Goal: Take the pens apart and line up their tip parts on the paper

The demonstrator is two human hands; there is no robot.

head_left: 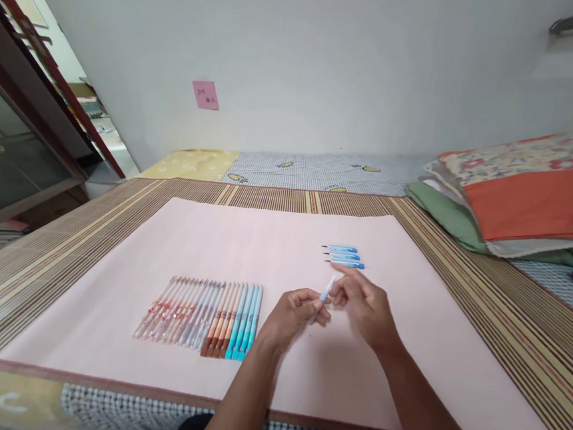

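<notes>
A slim light blue pen (326,293) is held above the pink sheet (244,238) in the left hand (294,315), its grip closed narrowly around the barrel by thumb and fingers. The pen's long axis is slanted, with the white upper end leaned away from the body and toward the right hand (366,310), by which that end is most closely approached. The right hand's forefinger is stretched past it, the other fingers curled; whether anything is pinched in that grip, or the pen touched, cannot be told. Just beyond the right hand, three blue pens (344,264) are laid side by side, dark tips pointed left. To the left of the left hand, turquoise pens (246,318), peach-and-brown pens (219,329) and clear patterned pens (177,312) are lined up in one row.
</notes>
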